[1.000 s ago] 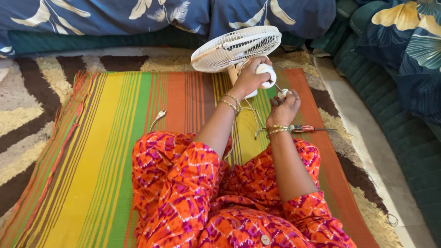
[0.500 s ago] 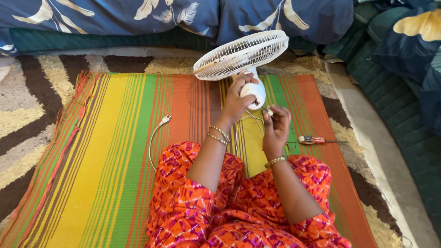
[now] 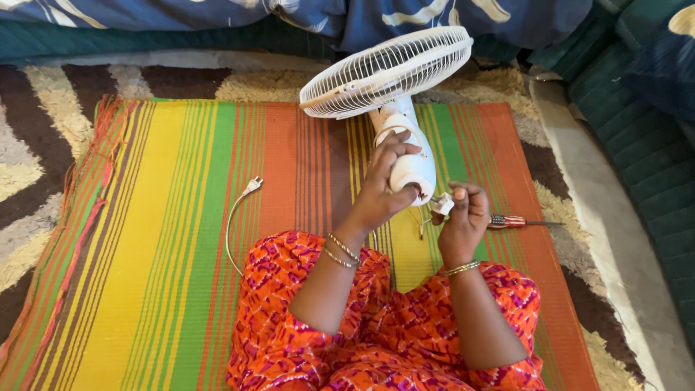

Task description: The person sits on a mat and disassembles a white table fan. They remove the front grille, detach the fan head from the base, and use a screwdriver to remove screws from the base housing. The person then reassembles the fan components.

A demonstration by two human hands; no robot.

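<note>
Fan (image 3: 394, 80) now nearer, striped mat (image 3: 166, 239).

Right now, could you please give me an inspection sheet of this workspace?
Surface: striped woven mat over a patterned rug.
Job's things: white plastic table fan tilted back; small white part.
Clutter: red-handled screwdriver lying on the mat.
Hands: left hand grips the fan's motor housing; right hand pinches the small part.
Cables: white cord with plug, unplugged, on the mat.
Surroundings: blue floral cushions, green upholstery.
</note>
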